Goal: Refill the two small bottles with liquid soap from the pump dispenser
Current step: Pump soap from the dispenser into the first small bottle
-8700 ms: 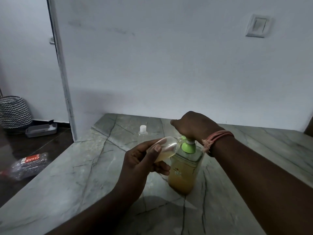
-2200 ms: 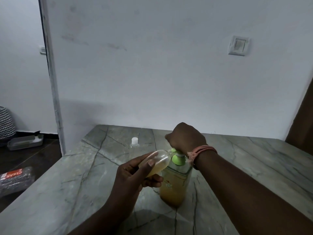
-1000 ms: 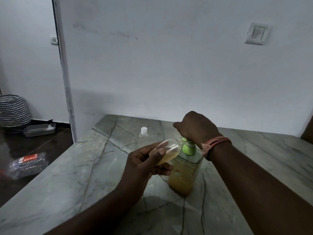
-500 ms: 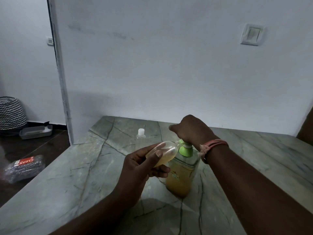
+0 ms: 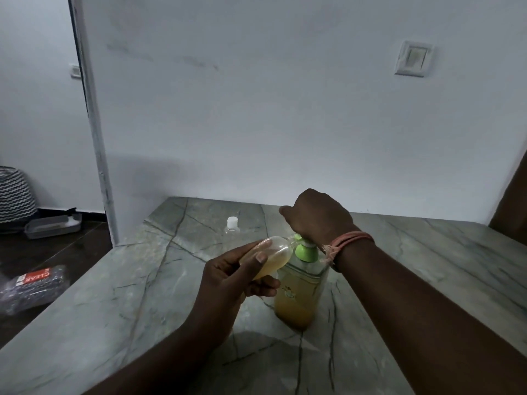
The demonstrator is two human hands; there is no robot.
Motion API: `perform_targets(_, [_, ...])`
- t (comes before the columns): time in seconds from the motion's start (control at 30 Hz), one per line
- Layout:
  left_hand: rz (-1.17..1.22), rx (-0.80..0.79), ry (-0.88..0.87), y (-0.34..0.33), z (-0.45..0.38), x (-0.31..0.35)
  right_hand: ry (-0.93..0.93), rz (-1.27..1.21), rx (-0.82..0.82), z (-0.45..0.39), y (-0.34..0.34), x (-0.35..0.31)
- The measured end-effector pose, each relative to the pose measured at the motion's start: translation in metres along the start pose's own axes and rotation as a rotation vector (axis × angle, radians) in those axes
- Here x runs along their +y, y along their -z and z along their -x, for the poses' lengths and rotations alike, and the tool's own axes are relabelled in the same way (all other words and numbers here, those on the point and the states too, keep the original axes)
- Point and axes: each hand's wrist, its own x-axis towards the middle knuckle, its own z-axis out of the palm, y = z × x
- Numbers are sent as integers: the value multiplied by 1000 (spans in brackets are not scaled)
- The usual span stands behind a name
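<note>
Small bottle [image 5: 271, 256] sat tilted in left hand [image 5: 228, 283], fingers wrapped round it, mouth held at pump dispenser [image 5: 302, 283] spout to catch soap, while right hand [image 5: 318, 216] curled over the pump head to press.

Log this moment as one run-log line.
left hand: holds tilted small bottle at pump | right hand: on pump | second bottle: capped, on table

Head camera looks forward-down, close over countertop [image 5: 119, 303].
</note>
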Motion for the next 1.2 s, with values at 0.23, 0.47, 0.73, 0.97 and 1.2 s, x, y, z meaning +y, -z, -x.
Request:
perform_targets(0.23, [19, -3, 0, -1, 2, 3, 109, 186, -8, -1, 20, -11])
perform_targets(0.47, [-1, -3, 2, 2, -1, -1, 3, -36, -70, 1, 3, 0])
perform_targets(0.73, [6, -5, -6, 2, -2, -1, 66, 142, -25, -5, 10, -9])
perform_targets(0.97, [8, -5, 3, 2, -1, -2, 22, 43, -71, -1, 6, -2])
perform_targets(1.2, [-1, -7, 2, 3, -3, -3, 64, 74, -45, -4, 8, -7])
